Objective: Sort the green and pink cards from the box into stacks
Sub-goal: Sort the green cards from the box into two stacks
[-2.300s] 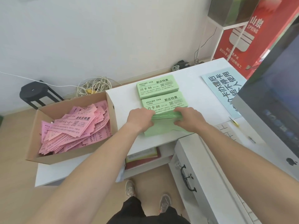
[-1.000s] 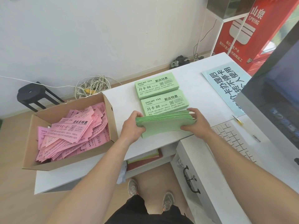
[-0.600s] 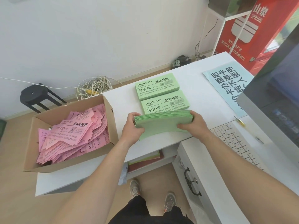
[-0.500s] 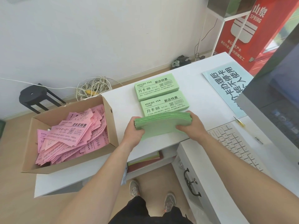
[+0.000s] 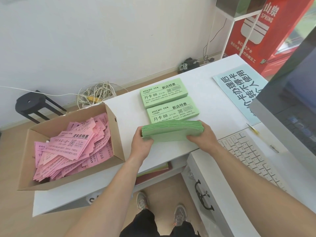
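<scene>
Reception desk of a shop or gym, white counter (image 5: 210,93), computer monitor (image 5: 290,106) at 3 o'clock, keyboard (image 5: 248,156) at 4, blue printed notice (image 5: 239,93) at 2, red "SPRING" water machine (image 5: 273,35) at 1, green cards (image 5: 164,94) printed "AVOCADO GYM" at 12.

The bundle of cards (image 5: 172,133) shows plain green. Two stacks, far (image 5: 163,93) and near (image 5: 172,111), are the same green with black print. Pink cards (image 5: 73,144) carry black print too. Brown cardboard box (image 5: 118,142); white worktop (image 5: 210,103); pale blue sign (image 5: 239,93) with dark characters; red banner (image 5: 273,40) lettered white.
</scene>
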The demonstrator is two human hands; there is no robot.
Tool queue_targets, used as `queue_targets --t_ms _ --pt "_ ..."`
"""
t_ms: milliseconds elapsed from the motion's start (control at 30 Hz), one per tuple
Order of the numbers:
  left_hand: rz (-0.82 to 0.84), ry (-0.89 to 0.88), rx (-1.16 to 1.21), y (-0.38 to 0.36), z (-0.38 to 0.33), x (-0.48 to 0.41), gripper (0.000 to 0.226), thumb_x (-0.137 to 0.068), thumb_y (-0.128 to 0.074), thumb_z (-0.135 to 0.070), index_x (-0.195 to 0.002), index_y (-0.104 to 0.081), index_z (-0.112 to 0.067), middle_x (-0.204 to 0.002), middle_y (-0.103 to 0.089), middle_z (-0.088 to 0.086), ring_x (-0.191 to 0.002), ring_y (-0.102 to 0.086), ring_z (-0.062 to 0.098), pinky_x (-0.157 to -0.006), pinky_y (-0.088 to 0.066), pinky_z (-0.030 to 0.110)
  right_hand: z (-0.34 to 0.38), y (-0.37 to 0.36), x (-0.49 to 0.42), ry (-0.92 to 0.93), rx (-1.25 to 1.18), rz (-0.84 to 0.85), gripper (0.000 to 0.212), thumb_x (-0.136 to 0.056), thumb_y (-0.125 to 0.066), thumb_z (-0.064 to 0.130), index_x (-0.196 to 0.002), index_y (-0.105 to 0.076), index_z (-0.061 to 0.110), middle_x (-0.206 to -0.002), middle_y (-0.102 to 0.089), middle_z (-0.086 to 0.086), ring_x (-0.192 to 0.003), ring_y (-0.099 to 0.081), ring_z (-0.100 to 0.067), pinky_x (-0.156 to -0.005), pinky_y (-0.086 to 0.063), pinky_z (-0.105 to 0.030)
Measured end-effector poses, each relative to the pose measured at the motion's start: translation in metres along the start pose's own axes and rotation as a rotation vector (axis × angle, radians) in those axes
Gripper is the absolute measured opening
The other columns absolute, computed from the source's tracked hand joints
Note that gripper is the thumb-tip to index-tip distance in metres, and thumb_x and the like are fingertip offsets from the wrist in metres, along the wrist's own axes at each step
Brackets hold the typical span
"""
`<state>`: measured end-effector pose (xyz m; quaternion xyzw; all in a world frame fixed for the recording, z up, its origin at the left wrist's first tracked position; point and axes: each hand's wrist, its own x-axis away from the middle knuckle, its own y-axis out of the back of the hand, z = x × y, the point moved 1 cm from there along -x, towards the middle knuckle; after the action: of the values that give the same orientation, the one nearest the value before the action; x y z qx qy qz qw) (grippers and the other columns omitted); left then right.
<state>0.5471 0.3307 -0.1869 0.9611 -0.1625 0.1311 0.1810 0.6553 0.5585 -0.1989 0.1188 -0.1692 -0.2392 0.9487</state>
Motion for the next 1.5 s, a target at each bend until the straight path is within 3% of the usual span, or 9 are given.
queue_targets --t_ms 233,400,567,767,900,1033,1133,1367,1500 --pt "0.029 -0.023 -0.096 0.015 0.002 -0.001 0.035 -0.085 -0.064 -0.004 -0.112 -0.063 -0.027 -0.105 -0.072 -0.007 -0.096 -0.065 0.014 -0.083 -0.05 0.029 0.005 0.008 0.002 -0.019 0.08 0.016 0.035 -0.075 -0.082 0.006 -0.094 -0.066 0.031 -0.092 -0.073 0.01 -0.085 -0.068 -0.011 -0.071 -0.047 -0.027" --pt "0.114 -0.023 -0.493 0.028 -0.01 0.002 0.031 -0.095 -0.054 -0.026 -0.126 -0.049 -0.028 -0.122 -0.056 -0.009 -0.083 -0.068 0.021 -0.075 -0.05 0.035 0.016 0.017 0.008 -0.029 0.286 0.052 0.028 -0.074 -0.081 0.018 -0.094 -0.065 0.031 -0.087 -0.071 0.011 -0.082 -0.067 -0.013 -0.067 -0.047 -0.029" --pt "0.171 0.045 -0.265 0.029 -0.012 0.001 0.026 -0.094 -0.051 -0.013 -0.119 -0.055 -0.023 -0.125 -0.06 -0.005 -0.075 -0.076 0.017 -0.086 -0.059 0.048 0.031 0.032 0.01 -0.024 0.66 0.175 0.028 -0.086 -0.067 0.032 -0.113 -0.062 0.03 -0.105 -0.067 0.006 -0.085 -0.064 -0.02 -0.073 -0.051 -0.035" --pt "0.235 0.172 -0.09 0.036 -0.022 0.003 0.054 -0.091 -0.03 0.017 -0.108 -0.069 -0.017 -0.121 -0.069 0.007 -0.094 -0.074 0.018 -0.088 -0.058 0.033 0.037 0.046 0.013 -0.201 0.093 0.316 0.044 -0.089 -0.057 -0.011 -0.12 -0.065 0.018 -0.123 -0.065 -0.007 -0.096 -0.074 -0.023 -0.08 -0.061 -0.031" --pt "0.18 0.344 0.089 0.044 -0.033 0.012 0.055 -0.087 -0.023 0.018 -0.104 -0.07 -0.003 -0.112 -0.071 0.021 -0.088 -0.075 0.032 -0.078 -0.06 0.035 0.047 0.051 0.02 -0.288 -0.043 0.305 0.038 -0.09 -0.047 -0.022 -0.114 -0.068 -0.002 -0.118 -0.068 -0.019 -0.079 -0.075 -0.011 -0.068 -0.057 -0.019" --pt "0.086 0.479 0.24 0.047 -0.027 0.017 0.038 -0.095 -0.041 -0.014 -0.106 -0.07 0.007 -0.111 -0.069 0.018 -0.093 -0.069 0.041 -0.077 -0.059 0.044 0.041 0.044 0.026 -0.495 -0.275 0.143 0.029 -0.094 -0.042 -0.002 -0.099 -0.07 -0.006 -0.118 -0.067 -0.02 -0.081 -0.07 -0.04 -0.073 -0.061 -0.041" --pt "0.089 0.466 0.032 0.039 -0.016 0.016 0.042 -0.094 -0.056 -0.047 -0.097 -0.071 -0.007 -0.108 -0.071 0.01 -0.1 -0.066 0.033 -0.095 -0.053 0.048 0.031 0.031 0.03 -0.415 0.012 0.173 0.022 -0.097 -0.064 0.021 -0.1 -0.067 0.0 -0.108 -0.071 -0.014 -0.073 -0.069 -0.029 -0.069 -0.061 -0.039" --pt "0.027 0.436 -0.19 0.024 -0.006 0.03 0.067 -0.081 -0.083 -0.028 -0.133 -0.048 -0.004 -0.13 -0.054 0.009 -0.113 -0.053 0.028 -0.098 -0.044 0.038 0.017 0.007 0.041 -0.392 0.294 0.071 0.053 -0.079 -0.084 0.02 -0.12 -0.05 0.017 -0.125 -0.048 -0.008 -0.103 -0.06 -0.026 -0.063 -0.055 -0.035" --pt "0.057 0.511 -0.077 0.029 -0.001 0.022 0.09 -0.048 -0.098 -0.041 -0.114 -0.059 0.006 -0.118 -0.068 0.013 -0.109 -0.064 0.033 -0.097 -0.052 0.046 0.011 0.003 0.047 -0.392 0.358 0.085 0.072 -0.082 -0.081 0.018 -0.138 -0.036 0.012 -0.122 -0.052 -0.008 -0.104 -0.058 -0.026 -0.079 -0.056 -0.04"
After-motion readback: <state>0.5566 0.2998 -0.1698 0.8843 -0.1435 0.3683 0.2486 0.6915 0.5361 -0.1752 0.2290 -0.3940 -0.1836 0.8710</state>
